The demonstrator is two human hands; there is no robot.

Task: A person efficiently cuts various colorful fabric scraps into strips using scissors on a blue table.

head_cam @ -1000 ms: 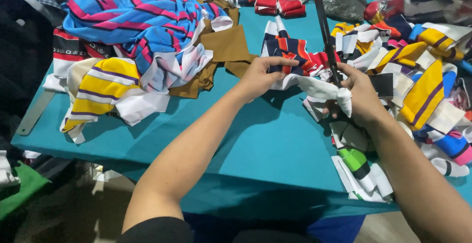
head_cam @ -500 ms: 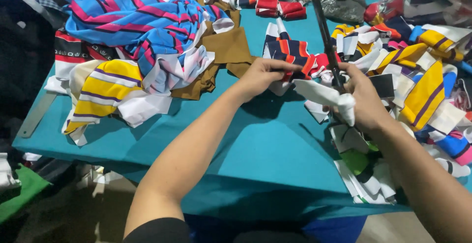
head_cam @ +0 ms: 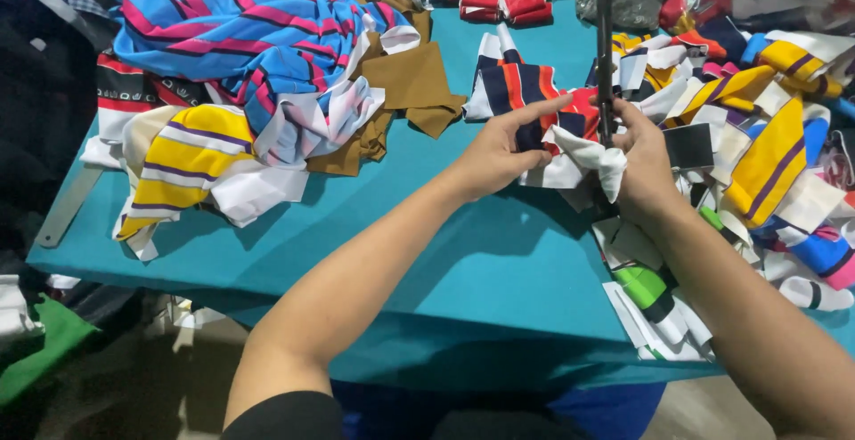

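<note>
Left hand (head_cam: 495,153) pinching a striped fabric strip (head_cam: 534,101) w/ thumb under, fingers stretched flat on top; strip navy/red/white, soft ribbed knit, long axis running away from hand toward far edge of teal desk (head_cam: 463,253). Right hand (head_cam: 643,157) closed round the white end of same cloth (head_cam: 588,157), bunched betw. both hands, plus a thin dark upright rod (head_cam: 605,39) rising just past its fingers; what the rod is, unclear. Both hands equally near, cloth spanning the gap. Right of right hand: loose pile of yellow/purple collar pieces (head_cam: 766,137). Left of left hand, well apart: brown cloth (head_cam: 401,84), blue-pink striped heap (head_cam: 232,21).
</note>
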